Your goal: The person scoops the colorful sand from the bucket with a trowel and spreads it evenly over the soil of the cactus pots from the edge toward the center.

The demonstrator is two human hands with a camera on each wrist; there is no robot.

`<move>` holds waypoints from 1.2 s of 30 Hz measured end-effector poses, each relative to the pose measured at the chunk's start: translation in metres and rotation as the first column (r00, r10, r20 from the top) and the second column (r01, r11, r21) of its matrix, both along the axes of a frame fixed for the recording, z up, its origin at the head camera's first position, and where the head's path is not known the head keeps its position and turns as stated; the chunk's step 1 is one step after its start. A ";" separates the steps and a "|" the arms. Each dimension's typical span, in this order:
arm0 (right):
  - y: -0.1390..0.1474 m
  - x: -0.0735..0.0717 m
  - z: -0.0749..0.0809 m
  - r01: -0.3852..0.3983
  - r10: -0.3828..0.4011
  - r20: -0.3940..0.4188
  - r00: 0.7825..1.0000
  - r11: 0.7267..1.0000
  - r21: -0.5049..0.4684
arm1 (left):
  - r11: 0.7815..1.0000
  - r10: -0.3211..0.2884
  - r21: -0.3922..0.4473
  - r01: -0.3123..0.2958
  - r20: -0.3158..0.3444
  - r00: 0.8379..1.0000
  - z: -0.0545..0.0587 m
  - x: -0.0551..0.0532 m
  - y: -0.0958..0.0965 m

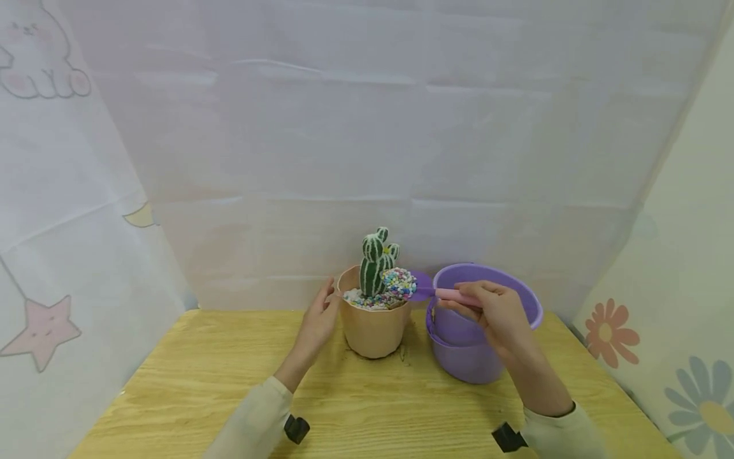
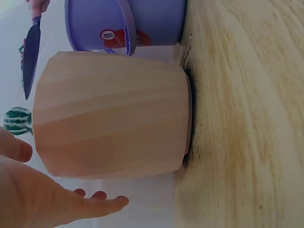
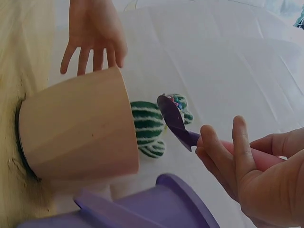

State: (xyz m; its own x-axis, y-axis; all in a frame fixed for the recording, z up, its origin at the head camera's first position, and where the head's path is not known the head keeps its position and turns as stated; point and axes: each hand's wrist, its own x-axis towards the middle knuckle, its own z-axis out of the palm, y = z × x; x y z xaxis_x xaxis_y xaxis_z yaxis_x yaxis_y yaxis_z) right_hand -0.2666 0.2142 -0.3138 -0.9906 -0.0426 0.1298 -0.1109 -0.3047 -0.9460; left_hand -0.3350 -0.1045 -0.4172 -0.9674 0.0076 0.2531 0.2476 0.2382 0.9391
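A small trowel (image 1: 423, 287) with a purple blade and pink handle is held in my right hand (image 1: 503, 319). Multicoloured pebbles (image 1: 399, 282) heap its blade, which hovers over the right side of a peach pot (image 1: 374, 333). In that pot stands a green cactus (image 1: 371, 275) with white stripes, and white and coloured pebbles (image 1: 362, 301) lie around its base. At the pot's left side is my left hand (image 1: 316, 324), its fingers straight in the right wrist view; whether they touch the pot, I cannot tell.
A purple bucket (image 1: 467, 363) with a handle (image 2: 127, 23) stands right of the pot, below my right hand. Dark crumbs (image 1: 404, 354) lie on the wooden table (image 1: 218, 376) by the pot's base. White cloth (image 1: 321, 140) hangs behind.
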 end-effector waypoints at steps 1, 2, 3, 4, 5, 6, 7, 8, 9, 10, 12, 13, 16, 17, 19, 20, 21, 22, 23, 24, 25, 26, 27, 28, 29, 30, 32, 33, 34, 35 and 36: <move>-0.003 0.000 -0.001 0.002 -0.002 0.005 1.000 1.000 0.002 | 1.000 -0.019 0.012 0.019 0.011 1.000 -0.001 0.000 0.001; -0.007 0.000 -0.001 0.002 -0.002 0.008 1.000 1.000 0.006 | 0.999 -0.036 0.021 0.036 0.020 0.999 -0.002 0.000 0.002; -0.010 -0.001 -0.002 0.003 -0.003 0.012 1.000 1.000 0.007 | 0.998 -0.053 0.033 0.053 0.024 0.998 -0.002 0.000 0.002; -0.013 -0.001 -0.003 -0.004 0.004 0.013 1.000 1.000 0.012 | 0.997 -0.066 0.046 0.064 0.031 0.997 -0.003 0.000 0.003; -0.017 -0.002 -0.004 -0.005 0.005 0.013 1.000 1.000 0.019 | 0.996 -0.076 0.056 0.074 0.038 0.996 -0.003 -0.001 0.003; -0.020 -0.002 -0.005 -0.012 0.012 0.013 1.000 1.000 0.021 | 0.995 -0.084 0.064 0.081 0.042 0.996 -0.003 0.000 0.004; -0.024 -0.003 -0.007 -0.015 0.015 0.010 1.000 0.999 0.030 | 0.993 -0.090 0.075 0.087 0.045 0.995 -0.003 0.000 0.004; -0.028 -0.004 -0.008 -0.018 0.017 0.009 1.000 0.999 0.039 | 0.993 -0.091 0.080 0.087 0.049 0.995 -0.004 0.000 0.004; -0.032 -0.004 -0.009 -0.018 0.018 0.010 1.000 0.999 0.047 | 0.992 -0.094 0.088 0.089 0.050 0.994 -0.004 0.000 0.003; -0.035 -0.005 -0.010 -0.021 0.020 0.009 1.000 0.998 0.058 | 0.991 -0.097 0.095 0.092 0.053 0.994 -0.004 -0.001 0.003; -0.042 -0.006 -0.013 -0.025 0.024 0.017 1.000 0.998 0.065 | 0.988 -0.108 0.120 0.102 0.048 0.993 -0.004 -0.001 0.004; -0.045 -0.006 -0.014 -0.024 0.022 0.025 0.999 0.997 0.069 | 0.985 -0.115 0.132 0.109 0.045 0.992 -0.004 -0.001 0.004; -0.053 -0.007 -0.018 -0.021 0.017 0.053 0.998 0.998 0.064 | 0.979 -0.127 0.165 0.116 0.053 0.991 -0.005 -0.001 0.005; -0.056 -0.007 -0.020 -0.021 0.018 0.061 0.998 0.998 0.064 | 0.978 -0.128 0.173 0.116 0.058 0.990 -0.005 -0.001 0.006; -0.060 -0.008 -0.023 -0.023 0.018 0.076 0.997 0.998 0.060 | 0.978 -0.122 0.180 0.108 0.069 0.990 -0.005 -0.001 0.006; -0.061 -0.008 -0.024 -0.023 0.018 0.081 0.997 0.998 0.058 | 0.977 -0.119 0.184 0.104 0.072 0.990 -0.005 -0.001 0.006; -0.063 -0.008 -0.025 -0.023 0.018 0.085 0.996 0.998 0.055 | 0.977 -0.117 0.187 0.102 0.070 0.991 -0.006 -0.001 0.006; -0.064 -0.008 -0.026 -0.023 0.018 0.087 0.996 0.998 0.054 | 0.977 -0.115 0.190 0.100 0.070 0.991 -0.005 -0.001 0.007; -0.064 -0.008 -0.027 -0.024 0.020 0.087 0.996 0.999 0.046 | 0.976 -0.114 0.193 0.100 0.065 0.991 -0.005 -0.001 0.007; -0.064 -0.008 -0.028 -0.024 0.021 0.084 0.996 0.999 0.040 | 0.975 -0.114 0.196 0.100 0.062 0.992 -0.005 -0.001 0.008; -0.065 -0.008 -0.028 -0.023 0.020 0.081 0.997 0.999 0.033 | 0.975 -0.114 0.199 0.100 0.059 0.992 -0.004 -0.001 0.009; -0.065 -0.008 -0.028 -0.023 0.020 0.077 0.997 0.999 0.028 | 0.974 -0.114 0.201 0.101 0.057 0.992 -0.004 -0.001 0.009; -0.065 -0.008 -0.029 -0.026 0.024 0.073 0.997 0.999 0.024 | 0.974 -0.115 0.204 0.101 0.056 0.992 -0.004 -0.001 0.010; -0.065 -0.008 -0.029 -0.032 0.030 0.068 0.997 0.999 0.020 | 0.973 -0.114 0.208 0.100 0.056 0.992 -0.003 -0.001 0.010; -0.065 -0.009 -0.029 -0.040 0.039 0.062 0.997 0.999 0.017 | 0.973 -0.114 0.210 0.100 0.054 0.992 -0.003 -0.001 0.010; -0.065 -0.009 -0.029 -0.050 0.049 0.058 0.997 0.999 0.022 | 0.972 -0.112 0.212 0.098 0.057 0.992 -0.003 -0.001 0.010; -0.064 -0.010 -0.029 -0.067 0.065 0.060 0.996 0.997 0.027 | 0.970 -0.110 0.222 0.094 0.060 0.992 -0.004 -0.001 0.010; -0.064 -0.010 -0.029 -0.076 0.074 0.059 0.996 0.996 0.035 | 0.969 -0.112 0.226 0.097 0.057 0.992 -0.004 0.000 0.010; -0.064 -0.010 -0.029 -0.083 0.081 0.062 0.995 0.996 0.040 | 0.969 -0.110 0.230 0.093 0.061 0.992 -0.004 0.000 0.010; -0.064 -0.011 -0.028 -0.091 0.088 0.065 0.994 0.995 0.046 | 0.967 -0.111 0.236 0.094 0.060 0.992 -0.005 0.000 0.010; -0.064 -0.011 -0.028 -0.098 0.095 0.063 0.994 0.994 0.050 | 0.966 -0.112 0.242 0.094 0.061 0.992 -0.005 0.000 0.010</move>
